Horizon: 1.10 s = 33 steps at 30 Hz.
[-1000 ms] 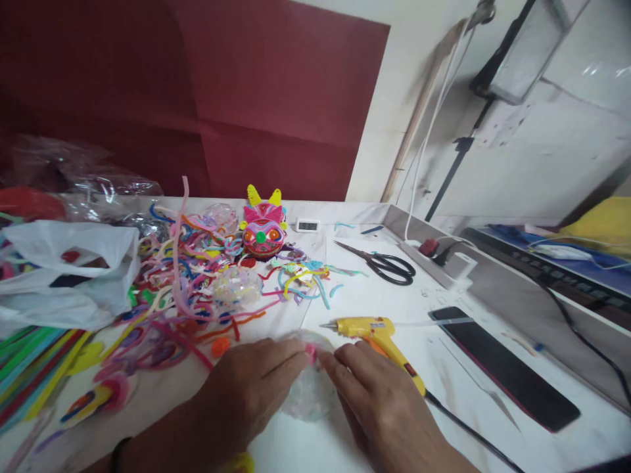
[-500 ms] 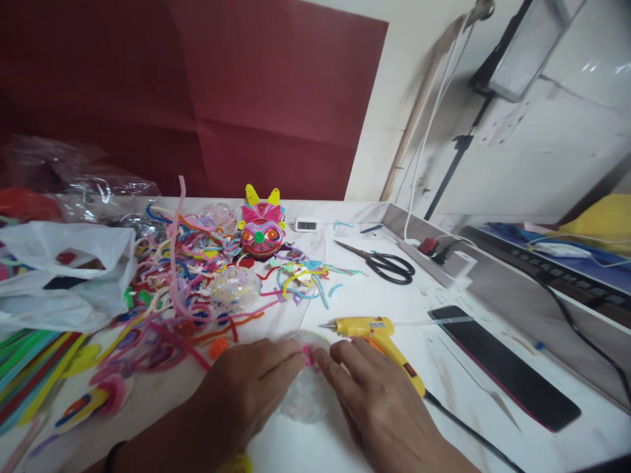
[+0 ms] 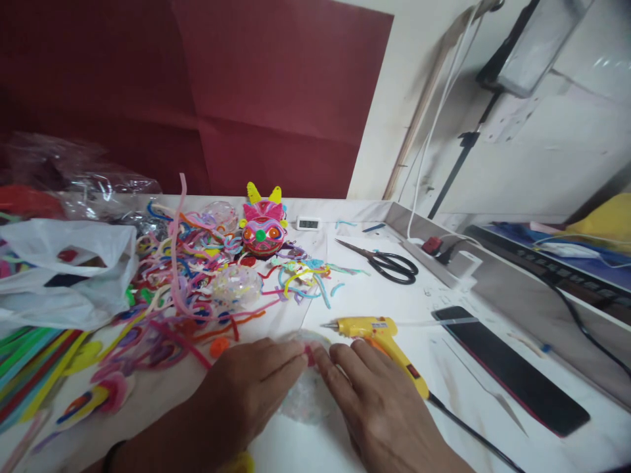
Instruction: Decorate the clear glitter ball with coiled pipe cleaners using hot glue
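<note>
My left hand [image 3: 249, 387] and my right hand [image 3: 377, 404] rest on a clear glittery ball [image 3: 305, 401] on the white table [image 3: 374, 302]. Their fingertips meet at a small pink piece [image 3: 309, 355] on top of the ball and press on it together. A yellow glue gun [image 3: 379, 335] lies right behind my right hand, nozzle pointing left. Both hands have their fingers closed around the ball and the pink piece.
A heap of coloured pipe-cleaner pieces [image 3: 197, 276] spreads at the left, with a second clear ball [image 3: 236, 286] and a pink decorated head [image 3: 263, 230]. Black scissors [image 3: 389, 263], a dark phone [image 3: 513, 368], a white bag [image 3: 64, 269] and a small clock [image 3: 308, 223] lie around.
The hands have barely shifted on the ball. The view has moved slightly.
</note>
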Available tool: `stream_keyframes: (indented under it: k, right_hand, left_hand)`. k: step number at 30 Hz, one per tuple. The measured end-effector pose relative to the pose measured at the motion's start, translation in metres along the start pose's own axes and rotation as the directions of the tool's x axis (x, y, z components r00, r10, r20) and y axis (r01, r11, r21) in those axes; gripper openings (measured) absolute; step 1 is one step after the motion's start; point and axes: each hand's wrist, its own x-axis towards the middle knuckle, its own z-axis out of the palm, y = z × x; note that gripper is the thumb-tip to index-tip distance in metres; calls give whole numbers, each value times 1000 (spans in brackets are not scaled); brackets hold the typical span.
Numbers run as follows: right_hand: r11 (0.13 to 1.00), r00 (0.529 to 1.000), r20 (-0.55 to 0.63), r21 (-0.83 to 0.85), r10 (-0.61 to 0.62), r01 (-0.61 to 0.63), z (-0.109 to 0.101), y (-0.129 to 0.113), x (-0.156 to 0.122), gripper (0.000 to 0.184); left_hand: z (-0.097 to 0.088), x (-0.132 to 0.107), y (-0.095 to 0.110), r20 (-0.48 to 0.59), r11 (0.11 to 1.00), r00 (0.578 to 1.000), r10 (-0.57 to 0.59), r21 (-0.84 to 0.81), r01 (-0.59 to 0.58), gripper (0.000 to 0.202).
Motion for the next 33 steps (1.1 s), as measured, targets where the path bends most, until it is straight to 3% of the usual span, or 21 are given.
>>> stream_keyframes:
  k: [5,8,11,14,20,24,33]
  right_hand:
    - [999,1000,14,26,-19,18,1,-1,0,39]
    - [1000,1000,2,24,2,-2,4,-1,-3,41]
    - [1000,1000,7,24,3,-4,7,-2,-7,40]
    - [999,999,-8,33,34,-34,7,-4,-9,36]
    - [999,997,64,-3,-33,34,-1,-3,-4,33]
    - [1000,999,51,-21,-17,18,1,-3,-5,34]
    - [1000,999,40,-20,-14,15,-2,-6,-4,33]
  left_hand:
    - [1,1,-1,-26,998,1000,-9,-56,8,29]
    - [-1,5,-2,-63,977,984,-166,-150,155,28]
    - [-7,10,-4,58,889,927,-372,-267,373,27]
    - [-18,15,-5,235,784,841,-487,-307,540,28]
    - [-38,20,-10,478,737,748,-461,-264,623,27]
    - [-47,20,-16,534,744,721,-442,-231,627,21]
    - [-73,9,-19,650,648,580,-491,-172,742,27]
